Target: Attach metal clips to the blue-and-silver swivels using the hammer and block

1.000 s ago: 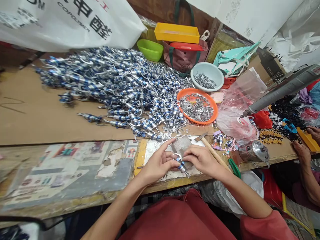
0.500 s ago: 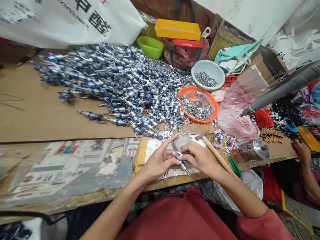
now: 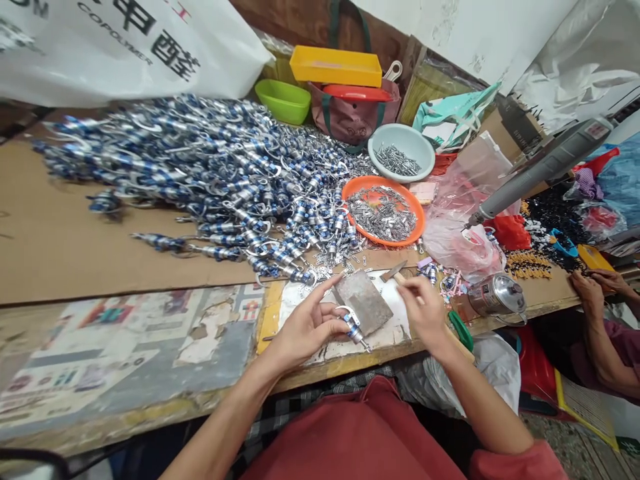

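Note:
Between thumb and fingers, my left hand (image 3: pixel 313 327) holds a blue and silver metal piece (image 3: pixel 354 328) with a curved silver arm, over the near left edge of a grey metal block (image 3: pixel 364 301). My right hand (image 3: pixel 425 310) is at the block's right, its fingers closed by the wooden handle of a hammer (image 3: pixel 395 272); the fingertips seem to be on the handle just behind the head. The hammer head rests beyond the block. A large pile of similar blue and silver pieces (image 3: pixel 225 173) lies behind my left hand.
An orange tray (image 3: pixel 420 230) holds small metal plates, and a pale blue bowl (image 3: pixel 429 160) holds metal pins. A grey electric screwdriver (image 3: pixel 540 167) hangs at the right above plastic bags. Green-handled scissors (image 3: pixel 460 330) and a metal pot (image 3: pixel 495 297) stand nearby. Another person's hands (image 3: pixel 590 290) work far right.
My right hand has let go of the metal piece and moved right to the hammer handle, uncovering the block. My left hand still holds the piece. The view has shifted slightly.

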A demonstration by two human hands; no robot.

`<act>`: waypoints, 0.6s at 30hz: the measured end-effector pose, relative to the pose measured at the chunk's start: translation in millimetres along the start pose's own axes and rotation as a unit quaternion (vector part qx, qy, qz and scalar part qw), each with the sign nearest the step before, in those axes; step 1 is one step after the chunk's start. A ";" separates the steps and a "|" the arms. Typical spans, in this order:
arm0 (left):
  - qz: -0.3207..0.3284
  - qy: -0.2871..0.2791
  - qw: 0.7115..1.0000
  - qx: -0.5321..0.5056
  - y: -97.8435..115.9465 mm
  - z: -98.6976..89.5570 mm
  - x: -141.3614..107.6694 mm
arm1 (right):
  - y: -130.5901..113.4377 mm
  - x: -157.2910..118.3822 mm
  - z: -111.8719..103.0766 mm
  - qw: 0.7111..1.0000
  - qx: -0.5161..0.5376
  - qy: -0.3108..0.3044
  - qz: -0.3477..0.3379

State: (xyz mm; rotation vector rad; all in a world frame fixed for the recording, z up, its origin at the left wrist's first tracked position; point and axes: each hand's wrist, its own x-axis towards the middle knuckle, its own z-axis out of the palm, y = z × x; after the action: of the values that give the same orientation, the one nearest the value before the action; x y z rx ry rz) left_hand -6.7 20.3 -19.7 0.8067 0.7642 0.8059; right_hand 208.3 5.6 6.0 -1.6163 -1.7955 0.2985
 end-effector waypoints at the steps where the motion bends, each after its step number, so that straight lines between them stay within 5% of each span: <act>1: -0.001 0.000 1.000 0.001 -0.3 -0.1 0.4 | 15.1 -4.7 -8.2 0.997 -0.065 0.016 0.025; 4: -0.004 -0.001 1.000 0.001 0.3 0.7 1.1 | 52.8 -16.8 -25.8 0.975 -0.197 -0.095 0.046; 7: -0.007 0.003 1.000 -0.002 1.4 2.0 1.2 | 61.6 -21.3 -30.4 0.968 -0.207 -0.143 0.026; 11: 0.002 0.005 1.000 -0.006 1.6 3.6 0.3 | 32.1 -25.4 -38.3 0.983 -0.134 -0.106 -0.066; 15: 0.016 0.004 1.000 0.000 0.9 3.9 0.0 | 0.8 -39.6 -54.9 0.961 -0.103 -0.193 -0.168; 18: 0.025 -0.001 1.000 0.000 -0.4 3.2 0.7 | -5.8 -49.0 -59.9 0.959 -0.103 -0.180 -0.195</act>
State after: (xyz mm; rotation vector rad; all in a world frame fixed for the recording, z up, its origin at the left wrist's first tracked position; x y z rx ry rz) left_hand -3.6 19.7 -18.6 0.8282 0.7448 0.8495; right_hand 240.2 -58.0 36.8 -1.3584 -2.4455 0.2374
